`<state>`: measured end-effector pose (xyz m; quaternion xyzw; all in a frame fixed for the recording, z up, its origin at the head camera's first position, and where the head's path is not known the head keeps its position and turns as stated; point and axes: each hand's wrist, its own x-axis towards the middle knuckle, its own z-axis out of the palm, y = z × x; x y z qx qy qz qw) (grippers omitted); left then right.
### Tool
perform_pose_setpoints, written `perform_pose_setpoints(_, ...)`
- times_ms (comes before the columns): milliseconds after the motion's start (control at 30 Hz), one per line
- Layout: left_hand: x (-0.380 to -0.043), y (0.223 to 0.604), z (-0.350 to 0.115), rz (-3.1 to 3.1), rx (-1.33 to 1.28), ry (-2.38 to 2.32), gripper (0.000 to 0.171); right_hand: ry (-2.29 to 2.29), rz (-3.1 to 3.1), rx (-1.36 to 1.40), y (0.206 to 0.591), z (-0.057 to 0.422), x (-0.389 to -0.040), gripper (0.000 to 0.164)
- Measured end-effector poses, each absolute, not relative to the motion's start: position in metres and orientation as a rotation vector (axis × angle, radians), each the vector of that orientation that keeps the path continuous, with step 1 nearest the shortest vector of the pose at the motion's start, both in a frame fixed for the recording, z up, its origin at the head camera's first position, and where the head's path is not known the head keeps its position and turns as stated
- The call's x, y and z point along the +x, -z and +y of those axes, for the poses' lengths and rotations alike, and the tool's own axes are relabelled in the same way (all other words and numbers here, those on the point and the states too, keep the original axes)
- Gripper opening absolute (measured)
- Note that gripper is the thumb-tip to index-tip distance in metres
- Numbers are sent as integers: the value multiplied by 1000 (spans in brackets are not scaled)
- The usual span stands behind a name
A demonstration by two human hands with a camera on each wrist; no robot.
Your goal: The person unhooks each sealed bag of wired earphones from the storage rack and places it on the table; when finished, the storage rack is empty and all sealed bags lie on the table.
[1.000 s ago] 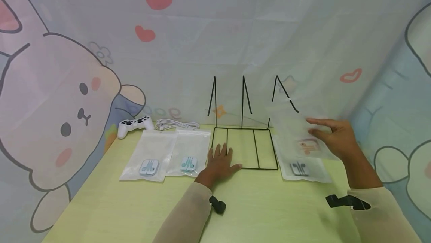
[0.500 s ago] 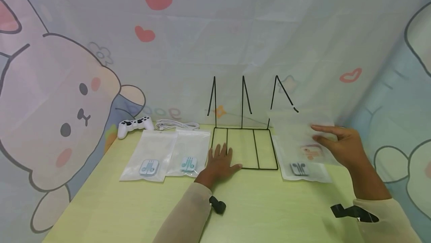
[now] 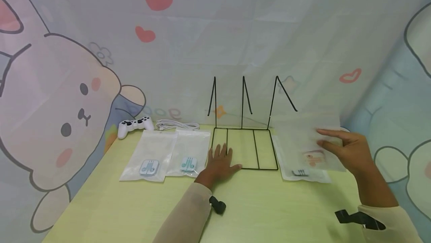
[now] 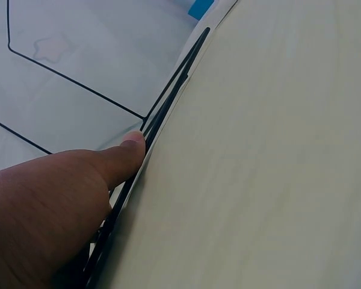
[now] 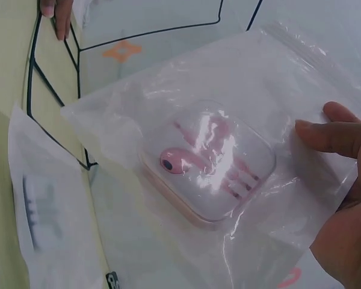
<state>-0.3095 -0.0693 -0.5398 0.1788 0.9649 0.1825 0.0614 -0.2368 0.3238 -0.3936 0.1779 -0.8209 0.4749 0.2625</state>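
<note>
My right hand (image 3: 350, 151) pinches the right edge of a translucent zip bag (image 3: 293, 130) between thumb and fingers. Inside it sits a clear case (image 5: 210, 162) with pink earphones. This raised bag partly covers another bag (image 5: 54, 223), which lies on the table and contains dark earphones (image 3: 299, 172). My left hand (image 3: 220, 164) rests with spread fingers on the base of a black wire rack (image 3: 256, 149); its thumb touches the front rail in the left wrist view. Left of the rack lie two bags (image 3: 159, 142) with blue-green earphones in cases, side by side.
A white game controller (image 3: 134, 124) and a coiled white cable (image 3: 176, 124) lie behind the left bags. The rack's upright prongs (image 3: 243, 100) stand before a printed cloth backdrop (image 3: 202, 29). A white object's edge (image 3: 344, 129) shows behind my right hand.
My right hand has moved right and downward with the pink earphones' bag, away from the rack's right prong. The bag now hides more of the dark earphones. My left hand stays put.
</note>
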Motion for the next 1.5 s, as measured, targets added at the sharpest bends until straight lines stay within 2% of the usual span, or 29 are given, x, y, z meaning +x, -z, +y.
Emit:
perform_pose_setpoints(367, -309, 539, -70, 2932, 552, -535, 90, -1990, -2271, 384, 415, 368, -250, 43)
perform_pose_setpoints(567, -308, 539, -70, 2938, 557, -515, 90, -1888, -2451, 258, 422, 389, -263, 45)
perform_pose_setpoints(833, -309, 539, -70, 2933, 560, -527, 90, -2047, -2412, 169, 427, 408, -274, 47)
perform_pose_setpoints(1100, -312, 541, -70, 2948, 560, -499, 90, -1837, -2663, -23, 417, 426, -283, 46)
perform_pose_setpoints(1500, -311, 541, -69, 2943, 550, -506, 91, -1708, -2833, -50, 420, 451, -300, 47)
